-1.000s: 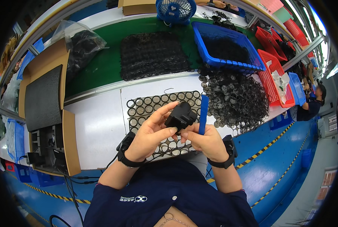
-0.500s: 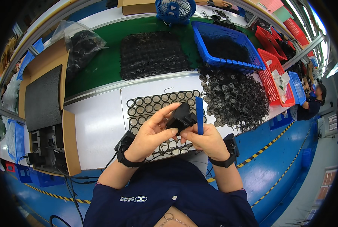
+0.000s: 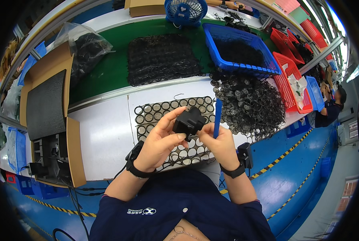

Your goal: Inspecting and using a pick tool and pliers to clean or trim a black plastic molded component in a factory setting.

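Observation:
My left hand is closed around a blocky black plastic device, thumb in front and fingers behind it. Pinched in my right hand is a flat blue strip-like tool, which stands nearly upright. The right fingertips are at the lower right side of the black device; whether they touch it I cannot tell. Below both hands, rows of black rings with pale clear discs lie on the white table. A black device is strapped to each of my wrists.
A heap of loose black rings lies to the right, below a blue basket. Red baskets stand farther right. A black ring mat and a blue fan are at the back. An open cardboard box is at left.
The black device has turned in my left hand, so more of its broad face shows. My right hand and the blue tool have shifted slightly right.

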### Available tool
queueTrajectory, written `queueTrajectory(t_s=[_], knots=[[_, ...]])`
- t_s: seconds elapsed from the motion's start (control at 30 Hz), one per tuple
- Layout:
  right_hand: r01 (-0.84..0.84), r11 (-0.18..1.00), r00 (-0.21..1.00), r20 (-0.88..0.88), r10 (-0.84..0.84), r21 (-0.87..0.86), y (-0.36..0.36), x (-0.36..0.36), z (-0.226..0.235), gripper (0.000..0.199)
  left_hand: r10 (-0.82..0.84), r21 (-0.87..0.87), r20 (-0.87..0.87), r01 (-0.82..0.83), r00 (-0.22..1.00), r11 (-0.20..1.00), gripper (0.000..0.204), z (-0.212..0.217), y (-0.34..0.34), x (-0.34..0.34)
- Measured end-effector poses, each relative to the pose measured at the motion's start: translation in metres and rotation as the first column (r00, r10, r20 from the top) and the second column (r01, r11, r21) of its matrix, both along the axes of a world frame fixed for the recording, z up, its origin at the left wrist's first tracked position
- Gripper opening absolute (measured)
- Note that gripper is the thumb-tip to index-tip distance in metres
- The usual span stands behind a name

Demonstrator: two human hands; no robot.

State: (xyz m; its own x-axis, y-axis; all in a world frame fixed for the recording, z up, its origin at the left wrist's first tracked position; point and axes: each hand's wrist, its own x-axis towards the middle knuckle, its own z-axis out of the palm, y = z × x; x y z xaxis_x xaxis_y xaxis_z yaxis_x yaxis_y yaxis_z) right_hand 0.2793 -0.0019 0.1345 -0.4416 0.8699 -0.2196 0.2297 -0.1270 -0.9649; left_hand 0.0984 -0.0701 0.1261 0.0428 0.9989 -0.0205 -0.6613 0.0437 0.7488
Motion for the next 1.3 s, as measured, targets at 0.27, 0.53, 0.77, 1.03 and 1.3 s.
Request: queueTrajectory(t_s=[0.27, 0.53, 0.77, 1.03, 1.3], knots=[[-0.009, 0.992, 0.969, -0.245, -0.022, -0.125, -0.015, 0.003, 0.006, 0.017, -0.005, -0.032, 0.228, 0.012, 0.974, 0.999, 0.060, -0.007, 0.003, 0.002], [-0.056, 0.998, 0.975, -0.215, 0.056, 0.006, -0.022, -0.003, 0.012, 0.017, 0.006, -0.037, 0.266, 0.004, 0.964, 0.999, 0.061, -0.008, 0.003, 0.004], [-0.049, 0.986, 0.991, -0.112, 0.067, 0.158, -0.017, -0.001, 0.001, 0.007, 0.021, -0.029, 0.124, -0.018, 0.992, 0.999, 0.061, -0.005, 0.001, 0.010], [0.300, 0.937, 0.947, -0.175, -0.269, 0.180, -0.003, 0.019, 0.000, 0.009, 0.133, 0.065, -0.110, -0.127, 0.985, 0.990, 0.061, -0.010, 0.000, 0.018], [0.092, 0.593, 0.994, -0.106, -0.012, 0.800, -0.011, -0.003, 0.003, 0.023, 0.121, 0.155, -0.227, -0.087, 0.966, 0.984, 0.063, -0.011, 0.000, 0.022]])
